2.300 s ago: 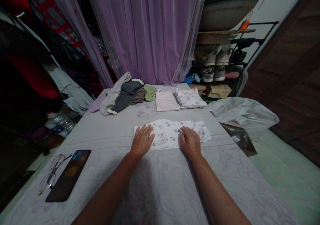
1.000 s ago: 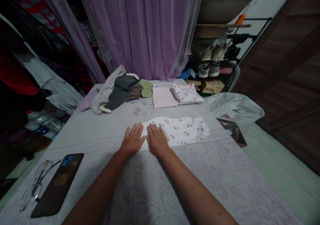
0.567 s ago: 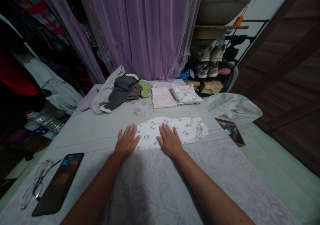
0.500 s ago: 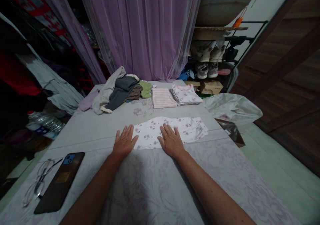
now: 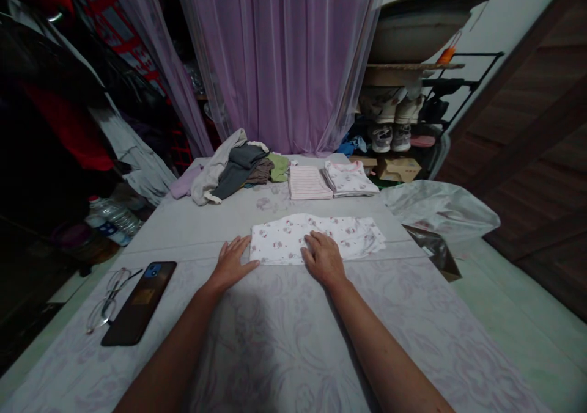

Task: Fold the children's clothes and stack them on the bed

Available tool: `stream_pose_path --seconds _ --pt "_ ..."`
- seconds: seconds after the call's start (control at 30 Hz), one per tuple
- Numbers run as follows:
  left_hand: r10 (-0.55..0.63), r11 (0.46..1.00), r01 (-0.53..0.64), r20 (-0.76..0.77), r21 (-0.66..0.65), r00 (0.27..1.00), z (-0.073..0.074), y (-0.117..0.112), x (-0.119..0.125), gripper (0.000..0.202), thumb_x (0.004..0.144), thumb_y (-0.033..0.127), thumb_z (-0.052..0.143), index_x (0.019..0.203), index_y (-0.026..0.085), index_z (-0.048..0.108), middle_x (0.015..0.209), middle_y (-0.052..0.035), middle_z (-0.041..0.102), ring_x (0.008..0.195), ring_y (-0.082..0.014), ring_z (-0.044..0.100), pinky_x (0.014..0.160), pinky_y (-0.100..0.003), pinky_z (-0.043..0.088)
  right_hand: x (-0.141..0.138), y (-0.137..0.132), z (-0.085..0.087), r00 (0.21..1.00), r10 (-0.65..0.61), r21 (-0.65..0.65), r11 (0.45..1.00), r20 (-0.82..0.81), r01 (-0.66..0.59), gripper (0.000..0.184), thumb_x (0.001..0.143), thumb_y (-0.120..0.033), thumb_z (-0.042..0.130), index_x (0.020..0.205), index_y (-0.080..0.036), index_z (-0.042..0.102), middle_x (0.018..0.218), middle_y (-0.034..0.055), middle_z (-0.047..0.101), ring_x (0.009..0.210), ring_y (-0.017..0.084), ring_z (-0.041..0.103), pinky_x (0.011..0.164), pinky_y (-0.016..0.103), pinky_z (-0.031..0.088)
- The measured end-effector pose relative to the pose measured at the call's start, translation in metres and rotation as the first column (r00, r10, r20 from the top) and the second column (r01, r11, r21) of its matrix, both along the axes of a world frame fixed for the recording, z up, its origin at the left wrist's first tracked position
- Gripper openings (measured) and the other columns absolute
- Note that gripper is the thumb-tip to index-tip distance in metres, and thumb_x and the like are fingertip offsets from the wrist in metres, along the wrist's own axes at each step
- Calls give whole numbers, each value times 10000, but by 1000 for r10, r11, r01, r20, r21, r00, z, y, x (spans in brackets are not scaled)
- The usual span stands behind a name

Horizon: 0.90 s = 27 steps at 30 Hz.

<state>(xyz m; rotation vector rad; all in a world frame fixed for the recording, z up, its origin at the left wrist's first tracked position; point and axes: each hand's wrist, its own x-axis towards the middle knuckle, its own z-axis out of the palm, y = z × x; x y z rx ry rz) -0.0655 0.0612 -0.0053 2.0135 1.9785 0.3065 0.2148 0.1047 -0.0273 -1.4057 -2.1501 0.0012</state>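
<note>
A white garment printed with small red and grey figures lies flat, folded into a long strip, possibly a pair of child's pants. At its left end my left hand rests palm down with fingers spread, the thumb at the lower corner. My right hand lies over the middle of the strip, open, its fingers slightly bent on the cloth. Neither hand grips anything. Behind the strip sit a folded pink-striped piece of clothing and a stack of folded printed clothes.
A heap of loose clothes lies at the back left of the cloth-covered table. Near the left edge are a phone and eyeglasses. A clear plastic bag and shoe rack stand to the right.
My right hand's fingers have bent a little on the cloth. My left hand has slid slightly off the garment's left end. The view has shifted a little.
</note>
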Motion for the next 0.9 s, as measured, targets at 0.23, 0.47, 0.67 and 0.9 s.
stream_pose_path --seconds 0.23,0.47,0.67,0.9 --pt "4 987 -11 43 163 999 -4 -13 9 425 832 375 584 1234 236 585 1410 -93 551 1341 -256 456 1160 -519 228 -1 -6 7 988 154 -19 988 22 -153 374 846 -388 626 1164 -197 671 1407 141 526 1341 312 402 1107 496 277" --pt "43 969 -75 139 236 989 1 -14 21 101 846 302 574 901 235 626 1321 -69 618 1217 -221 566 1129 -516 280 -7 -6 17 957 288 -141 950 41 -280 265 892 -350 593 1122 -272 697 1284 76 643 1282 255 484 1102 490 248" --pt "41 960 -76 133 271 990 5 -10 27 125 874 303 549 900 230 647 1159 -49 706 1095 -211 629 1036 -417 409 -24 -5 27 936 345 -139 932 67 -334 244 910 -340 572 1103 -250 692 1228 84 666 1168 228 559 1092 478 244" --pt "56 949 -99 150 299 987 5 -10 28 153 884 300 552 971 222 651 1067 -46 723 1016 -200 648 931 -340 476 -56 -9 26 936 353 -138 928 15 -347 221 913 -274 554 1062 -211 703 1159 72 699 1090 209 597 990 368 361"
